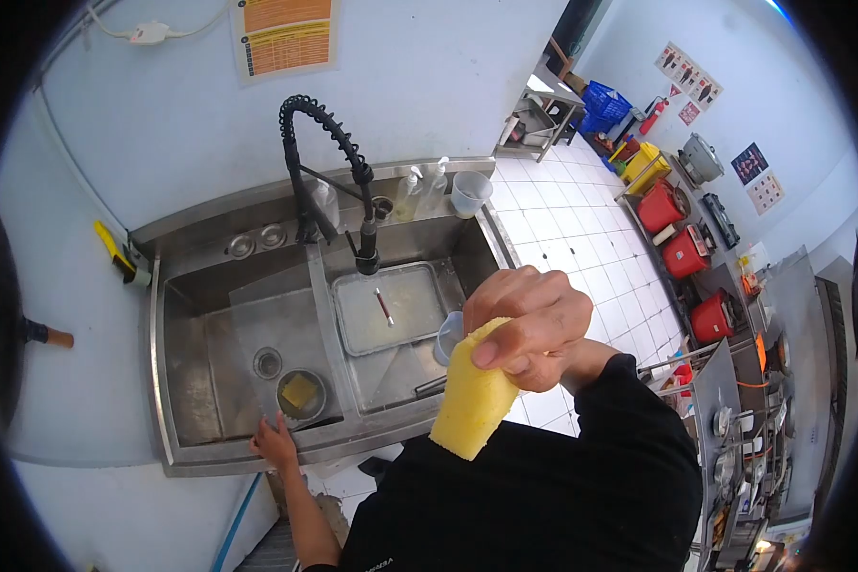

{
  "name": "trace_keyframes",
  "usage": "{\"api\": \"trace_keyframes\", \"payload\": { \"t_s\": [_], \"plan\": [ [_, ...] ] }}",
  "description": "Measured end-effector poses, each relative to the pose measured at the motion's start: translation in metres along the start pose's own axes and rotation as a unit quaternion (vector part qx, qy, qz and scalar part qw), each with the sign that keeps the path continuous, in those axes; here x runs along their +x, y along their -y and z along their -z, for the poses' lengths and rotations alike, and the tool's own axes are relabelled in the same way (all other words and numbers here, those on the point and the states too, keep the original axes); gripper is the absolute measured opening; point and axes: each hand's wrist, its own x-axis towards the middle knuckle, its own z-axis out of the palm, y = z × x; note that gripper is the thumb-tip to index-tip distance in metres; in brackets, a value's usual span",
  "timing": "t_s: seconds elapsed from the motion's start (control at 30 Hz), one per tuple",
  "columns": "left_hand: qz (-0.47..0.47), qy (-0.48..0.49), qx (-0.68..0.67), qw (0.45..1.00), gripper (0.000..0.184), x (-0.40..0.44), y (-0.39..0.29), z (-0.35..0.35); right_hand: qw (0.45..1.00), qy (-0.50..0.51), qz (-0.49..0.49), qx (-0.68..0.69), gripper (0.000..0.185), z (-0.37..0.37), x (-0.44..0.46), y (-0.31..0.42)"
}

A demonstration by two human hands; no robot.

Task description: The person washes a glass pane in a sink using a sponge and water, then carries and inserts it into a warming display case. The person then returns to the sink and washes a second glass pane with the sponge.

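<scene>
A yellow sponge (475, 398) hangs from my right hand (532, 319), pinched between thumb and curled fingers in front of my chest. Down at the front rim of the left sink basin (195, 334), my left hand (276, 444) has its fingers apart, beside a transparent sheet (275, 324) that leans in the basin. Close to those fingers is a round metal bowl (316, 412) with a yellow-green sponge (298, 391) in it. The right basin holds a rectangular tray (391, 310) with a small dark red and white stick (384, 307) in it.
A black spring faucet (360, 176) arches over the sink. Pump bottles (410, 194) and a plastic tub (470, 194) stand on the back ledge. A clear cup (446, 338) is partly behind my right hand. Red bins (684, 253) line shelving at right.
</scene>
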Motion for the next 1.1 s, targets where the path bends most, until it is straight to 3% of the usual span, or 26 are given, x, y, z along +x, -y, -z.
{"api": "trace_keyframes", "payload": {
  "t_s": [1.1],
  "plan": [
    [0.025,0.024,0.007,0.999,0.053,0.001,-0.011,0.015,1.0,-0.012,0.011,0.015,0.026,-0.001,-0.003,-0.003]
  ]
}}
